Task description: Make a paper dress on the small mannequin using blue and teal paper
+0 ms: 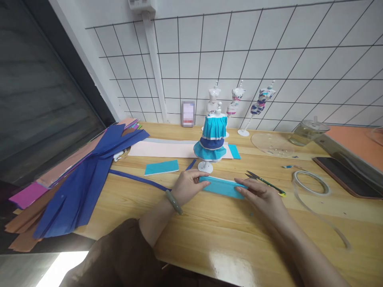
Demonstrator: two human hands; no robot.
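Observation:
A light-blue strip of paper or thin cloth (222, 188) with a white upper edge lies between my hands, low over the wooden table. My left hand (190, 184), a green bangle at its wrist, pinches the strip's left end. At the right end, the thumb and fingers of my right hand (260, 193) close on it. Just behind stands a small dress form (205, 167) on a white round base, wearing a turquoise pleated dress (214, 127) with a dark-blue waistband. Scissors (266, 181) lie beyond my right hand. A turquoise rectangle (161, 167) rests behind my left hand.
Dark-blue sheets (80, 187) pile up at left; a narrow blue strip (140, 178) runs toward my left wrist. A pale pink sheet (167, 149) lies behind. Several more dress forms (263, 101) line the wall. At right are a tape roll (311, 182), a phone (350, 175) and a glass teapot (308, 131).

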